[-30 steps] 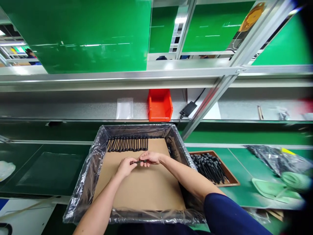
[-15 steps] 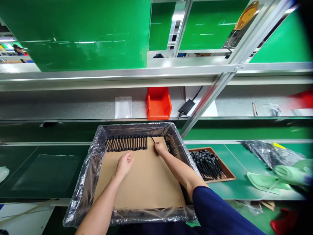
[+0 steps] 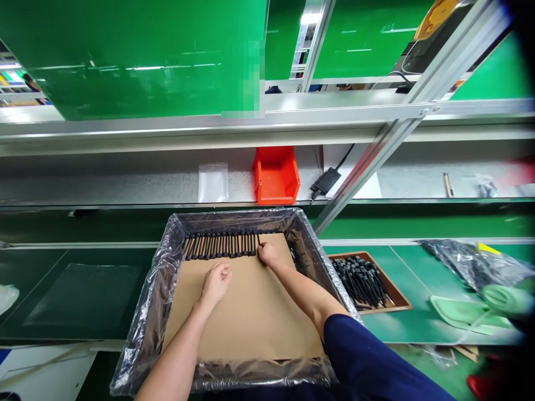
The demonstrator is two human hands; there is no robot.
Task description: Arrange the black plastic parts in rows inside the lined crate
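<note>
I can't see the black rod's (image 3: pixel 258 239) near end inside the right hand (image 3: pixel 269 254). At four o'clock a red thing (image 3: pixel 480 385) is only a blur (I couldn't name it); at two, a yellow object (image 3: pixel 435 18) is cropped above.

Two hands (image 3: pixel 216 284) (image 3: pixel 268 254), one lined box (image 3: pixel 146 309), one tray (image 3: pixel 399 302)

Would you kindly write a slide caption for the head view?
Right hand holds black rod beside similar rods on cardboard; left hand nearby.
</note>
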